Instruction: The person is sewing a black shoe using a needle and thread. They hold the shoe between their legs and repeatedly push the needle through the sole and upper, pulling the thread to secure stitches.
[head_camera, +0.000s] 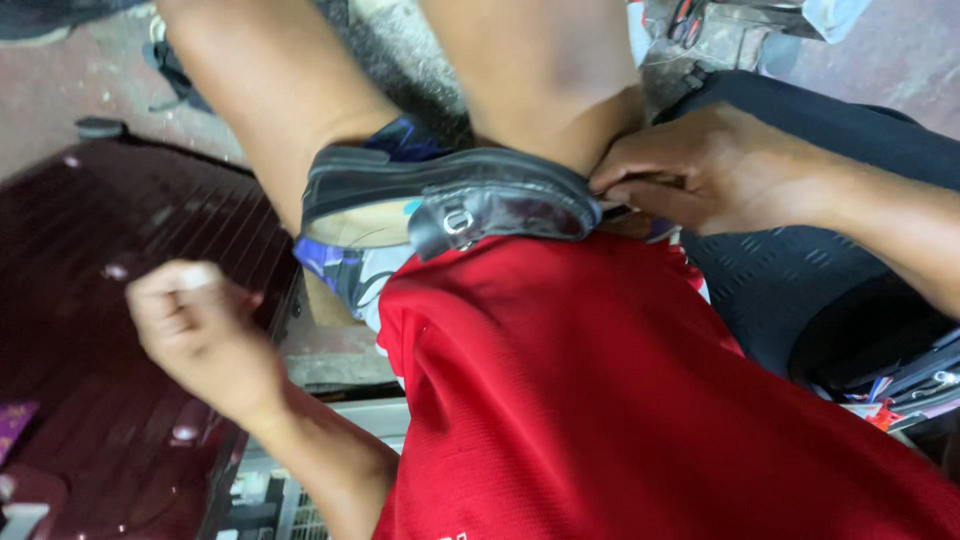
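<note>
A black leather shoe (470, 195) with a metal buckle lies sideways across my lap, wedged between my bare knees above my red shirt (600, 400). My right hand (710, 170) presses at the shoe's toe end, fingers pinched against its edge; what it pinches is hidden. My left hand (195, 320) is raised to the left of the shoe, closed in a fist and apart from it. Whether it pulls a thread I cannot see.
A dark maroon ribbed case (110, 300) lies at the left on the floor. A black bag (800, 270) sits at the right, with small tools and coloured items (900, 395) near its lower edge. Concrete floor shows at the top corners.
</note>
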